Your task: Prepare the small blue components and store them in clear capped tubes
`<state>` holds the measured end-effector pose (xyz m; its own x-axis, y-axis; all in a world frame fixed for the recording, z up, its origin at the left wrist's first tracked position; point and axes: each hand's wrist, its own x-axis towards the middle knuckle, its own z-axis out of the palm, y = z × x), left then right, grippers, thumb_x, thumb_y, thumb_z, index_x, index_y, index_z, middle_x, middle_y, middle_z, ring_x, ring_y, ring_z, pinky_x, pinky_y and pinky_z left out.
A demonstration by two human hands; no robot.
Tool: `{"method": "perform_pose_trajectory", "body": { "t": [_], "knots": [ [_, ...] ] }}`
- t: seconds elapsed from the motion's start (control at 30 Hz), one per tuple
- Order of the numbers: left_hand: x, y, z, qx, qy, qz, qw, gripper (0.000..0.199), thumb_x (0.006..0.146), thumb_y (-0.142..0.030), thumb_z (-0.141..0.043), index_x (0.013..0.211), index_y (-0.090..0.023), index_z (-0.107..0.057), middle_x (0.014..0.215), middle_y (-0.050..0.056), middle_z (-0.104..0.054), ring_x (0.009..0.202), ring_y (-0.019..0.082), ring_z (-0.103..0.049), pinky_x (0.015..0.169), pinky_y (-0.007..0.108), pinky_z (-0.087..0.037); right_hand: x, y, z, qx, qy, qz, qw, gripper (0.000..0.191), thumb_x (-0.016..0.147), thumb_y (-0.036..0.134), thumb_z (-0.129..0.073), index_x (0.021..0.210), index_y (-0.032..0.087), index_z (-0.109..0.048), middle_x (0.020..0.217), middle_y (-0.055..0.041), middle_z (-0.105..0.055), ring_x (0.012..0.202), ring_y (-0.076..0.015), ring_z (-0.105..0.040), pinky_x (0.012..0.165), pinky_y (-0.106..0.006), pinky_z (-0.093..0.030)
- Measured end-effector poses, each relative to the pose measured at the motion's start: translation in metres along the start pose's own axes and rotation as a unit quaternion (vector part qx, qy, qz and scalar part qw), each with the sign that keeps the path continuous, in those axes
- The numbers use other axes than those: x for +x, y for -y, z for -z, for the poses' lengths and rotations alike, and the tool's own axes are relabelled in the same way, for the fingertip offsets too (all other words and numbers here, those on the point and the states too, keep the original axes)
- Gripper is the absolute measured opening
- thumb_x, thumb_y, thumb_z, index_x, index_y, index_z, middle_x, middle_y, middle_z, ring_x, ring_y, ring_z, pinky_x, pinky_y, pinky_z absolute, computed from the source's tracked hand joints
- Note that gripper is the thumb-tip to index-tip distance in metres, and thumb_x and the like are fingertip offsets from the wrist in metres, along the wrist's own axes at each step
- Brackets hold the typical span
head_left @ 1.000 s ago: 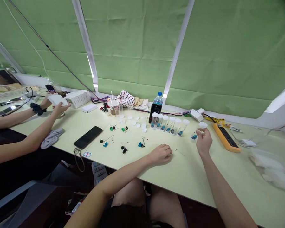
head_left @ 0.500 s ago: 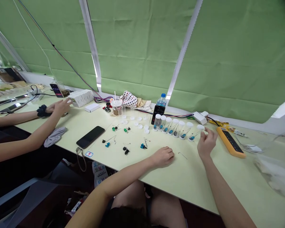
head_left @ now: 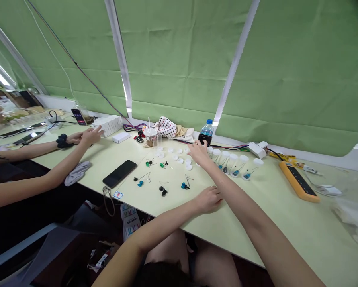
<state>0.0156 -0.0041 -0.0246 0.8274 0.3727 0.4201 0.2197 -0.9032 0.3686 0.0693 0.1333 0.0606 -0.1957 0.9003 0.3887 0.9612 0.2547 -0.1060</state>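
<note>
My left hand (head_left: 209,199) rests near the table's front edge with its fingers curled; whatever they may hold is hidden. My right hand (head_left: 199,153) is stretched across my left one to the back of the table, just in front of a propped black phone (head_left: 204,139). Its fingers are spread and point down beside loose white caps (head_left: 188,167); I see nothing held. Right of it stands a row of clear capped tubes (head_left: 236,170) with blue and dark parts inside. Small groups of parts lie in front: blue and black pieces (head_left: 184,185), black ones (head_left: 163,191), green ones (head_left: 162,165), with thin bent metal rods.
A large black phone (head_left: 119,173) lies at the left. Behind stand a drink cup (head_left: 151,136) and a water bottle (head_left: 207,127). An orange power strip (head_left: 298,181) is on the right. At the far left a co-worker's hands (head_left: 87,136) are near white boxes (head_left: 109,125).
My right hand has left the tube at the right end of the row and swung left over the table. My left hand stays in place, and the view has shifted slightly.
</note>
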Motion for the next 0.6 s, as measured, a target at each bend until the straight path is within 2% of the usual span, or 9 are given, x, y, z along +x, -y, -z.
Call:
{"method": "perform_pose_trajectory", "body": {
  "t": [0.1,0.2,0.27,0.33,0.4,0.43,0.5,0.53,0.6],
  "knots": [
    [0.001,0.002,-0.001,0.025,-0.038,-0.040,0.998,0.025,0.087,-0.021,-0.035,0.099,-0.012,-0.055,0.104,0.010,-0.055,0.103,0.017,-0.048,0.096,0.032,-0.036,-0.003,0.002,0.000,0.003,0.016,0.016,1.000,0.066,0.076,0.055,-0.011,0.115,0.017,-0.048,0.105,-0.0058,-0.045,0.106,0.0089,-0.027,0.115,-0.017,-0.020],
    [0.000,0.003,0.003,0.037,-0.117,-0.038,0.992,0.022,0.085,-0.021,-0.037,0.097,-0.011,-0.052,0.102,0.011,-0.054,0.103,0.019,-0.046,0.093,0.033,-0.038,-0.029,-0.001,0.022,0.017,-0.010,0.012,1.000,0.065,0.078,0.054,-0.009,0.127,0.022,-0.038,0.118,-0.0029,-0.039,0.101,0.0119,-0.030,0.097,-0.002,-0.028],
    [-0.002,0.001,0.008,0.032,-0.193,-0.004,0.981,0.018,0.084,-0.022,-0.040,0.096,-0.012,-0.049,0.099,0.012,-0.051,0.103,0.019,-0.044,0.089,0.034,-0.040,-0.054,-0.008,0.043,0.055,-0.057,-0.006,0.997,0.062,0.079,0.053,-0.012,0.131,0.026,-0.032,0.122,0.0001,-0.036,0.102,0.0136,-0.033,0.090,0.001,-0.030],
    [-0.005,-0.001,0.014,0.010,-0.270,0.047,0.962,0.016,0.082,-0.023,-0.044,0.095,-0.013,-0.045,0.099,0.013,-0.047,0.104,0.019,-0.043,0.090,0.035,-0.039,-0.083,-0.020,0.059,0.099,-0.098,-0.041,0.989,0.058,0.078,0.052,-0.017,0.130,0.030,-0.031,0.120,0.0022,-0.038,0.101,0.0159,-0.036,0.092,0.003,-0.032],
    [-0.006,-0.001,0.019,-0.019,-0.322,0.106,0.940,0.024,0.081,-0.027,-0.047,0.100,-0.013,-0.040,0.106,0.014,-0.042,0.110,0.020,-0.039,0.094,0.038,-0.036,-0.112,-0.034,0.065,0.150,-0.121,-0.084,0.978,0.058,0.078,0.051,-0.021,0.129,0.027,-0.034,0.114,0.0008,-0.042,0.096,0.0176,-0.038,0.092,0.005,-0.035],
    [-0.006,-0.001,0.019,-0.031,-0.330,0.134,0.934,0.032,0.081,-0.030,-0.050,0.105,-0.013,-0.039,0.111,0.015,-0.040,0.114,0.021,-0.037,0.097,0.039,-0.034,-0.126,-0.041,0.063,0.178,-0.126,-0.105,0.970,0.059,0.077,0.051,-0.023,0.128,0.025,-0.036,0.110,-0.0001,-0.044,0.091,0.0183,-0.038,0.088,0.006,-0.037],
    [-0.003,0.001,0.017,-0.057,-0.290,0.177,0.939,0.049,0.077,-0.036,-0.057,0.115,-0.013,-0.035,0.120,0.015,-0.036,0.120,0.022,-0.032,0.100,0.039,-0.031,-0.151,-0.053,0.052,0.239,-0.101,-0.133,0.956,0.061,0.076,0.053,-0.024,0.127,0.022,-0.039,0.105,-0.0010,-0.046,0.083,0.0191,-0.039,0.078,0.007,-0.039],
    [-0.001,0.002,0.015,-0.074,-0.243,0.193,0.948,0.055,0.074,-0.038,-0.059,0.118,-0.014,-0.035,0.121,0.014,-0.038,0.119,0.022,-0.034,0.099,0.038,-0.031,-0.161,-0.057,0.044,0.272,-0.084,-0.147,0.947,0.062,0.076,0.054,-0.025,0.127,0.022,-0.039,0.106,-0.0013,-0.046,0.080,0.0196,-0.039,0.074,0.007,-0.040],
    [0.003,0.006,0.009,-0.109,-0.128,0.221,0.961,0.051,0.074,-0.037,-0.060,0.116,-0.016,-0.040,0.110,0.010,-0.048,0.106,0.020,-0.044,0.092,0.035,-0.036,-0.176,-0.060,0.029,0.333,-0.065,-0.183,0.923,0.065,0.074,0.056,-0.026,0.128,0.020,-0.036,0.110,-0.0018,-0.044,0.077,0.0203,-0.040,0.069,0.008,-0.040]
  ]
}}
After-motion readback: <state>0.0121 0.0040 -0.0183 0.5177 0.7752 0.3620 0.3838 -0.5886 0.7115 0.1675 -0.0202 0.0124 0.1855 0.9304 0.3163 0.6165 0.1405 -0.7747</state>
